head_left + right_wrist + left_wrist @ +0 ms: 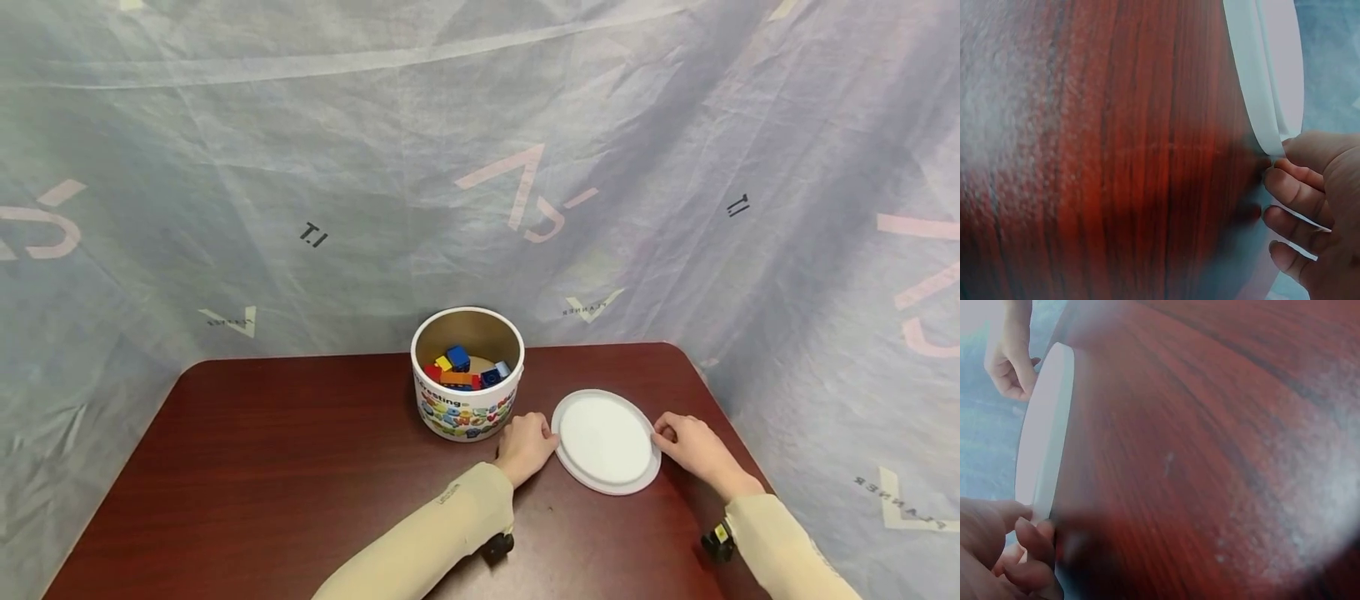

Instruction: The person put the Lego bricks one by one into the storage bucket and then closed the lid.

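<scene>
A round white lid (606, 437) with a raised centre lies low over the table, between the two hands. My left hand (525, 447) pinches its left edge, thumb on top and fingers curled at the rim, as the left wrist view shows. At the opposite edge my right hand (693, 450) pinches the lid between thumb and forefinger. In the right wrist view the other fingers (1297, 228) of that hand hang loosely curled below the rim. Just behind the left hand stands an open white bucket (467, 421) with colourful printed letters.
Several toy building blocks, including a blue block (458, 358) and an orange block (456, 379), lie inside the bucket. The dark red wooden table (262, 467) extends to the left. A grey printed curtain (360, 167) hangs behind the table and along its sides.
</scene>
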Demonstrator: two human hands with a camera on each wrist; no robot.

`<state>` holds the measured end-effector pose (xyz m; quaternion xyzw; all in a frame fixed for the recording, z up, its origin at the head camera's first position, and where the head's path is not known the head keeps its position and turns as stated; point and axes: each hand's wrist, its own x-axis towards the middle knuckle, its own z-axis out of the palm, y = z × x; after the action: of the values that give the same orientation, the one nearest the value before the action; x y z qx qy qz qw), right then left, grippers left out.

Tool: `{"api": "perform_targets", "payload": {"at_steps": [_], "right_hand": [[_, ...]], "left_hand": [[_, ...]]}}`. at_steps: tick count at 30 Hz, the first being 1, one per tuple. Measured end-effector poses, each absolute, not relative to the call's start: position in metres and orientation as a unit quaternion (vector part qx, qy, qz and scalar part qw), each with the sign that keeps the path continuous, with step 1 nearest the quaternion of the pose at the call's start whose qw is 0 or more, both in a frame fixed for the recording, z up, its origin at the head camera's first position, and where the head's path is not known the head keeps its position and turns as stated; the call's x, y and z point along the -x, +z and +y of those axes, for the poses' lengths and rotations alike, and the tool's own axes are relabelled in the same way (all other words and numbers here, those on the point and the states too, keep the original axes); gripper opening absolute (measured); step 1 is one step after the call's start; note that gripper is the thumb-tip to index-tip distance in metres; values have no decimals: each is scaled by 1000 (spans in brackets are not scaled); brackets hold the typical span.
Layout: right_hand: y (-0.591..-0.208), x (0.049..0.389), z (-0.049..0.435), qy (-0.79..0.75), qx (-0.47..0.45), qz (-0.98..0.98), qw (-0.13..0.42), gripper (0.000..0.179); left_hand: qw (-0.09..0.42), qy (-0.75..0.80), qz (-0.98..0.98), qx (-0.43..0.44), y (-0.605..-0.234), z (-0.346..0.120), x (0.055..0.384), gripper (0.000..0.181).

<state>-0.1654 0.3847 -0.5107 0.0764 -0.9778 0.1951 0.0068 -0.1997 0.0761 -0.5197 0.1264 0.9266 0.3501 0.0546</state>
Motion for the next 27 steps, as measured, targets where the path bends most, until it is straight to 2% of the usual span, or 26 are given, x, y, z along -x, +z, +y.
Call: {"api": "perform_targets", "payload": {"at_steps": [13,17,23,27], "right_hand": [[-504,162,384,187,-65,-980,21,6],[-496,164,385,201,-60,-978,12,10],[-477,164,386,229,-59,-972,1,16],[-464,165,387,219,-65,-973,17,17]], "left_hand": [[69,371,918,-121,-517,77,201,31],[47,378,918,-111,-525,79,206,27],[-5,414,902,-121,-557,89,225,18],[29,454,882,-126,-526,82,215,14]]}}
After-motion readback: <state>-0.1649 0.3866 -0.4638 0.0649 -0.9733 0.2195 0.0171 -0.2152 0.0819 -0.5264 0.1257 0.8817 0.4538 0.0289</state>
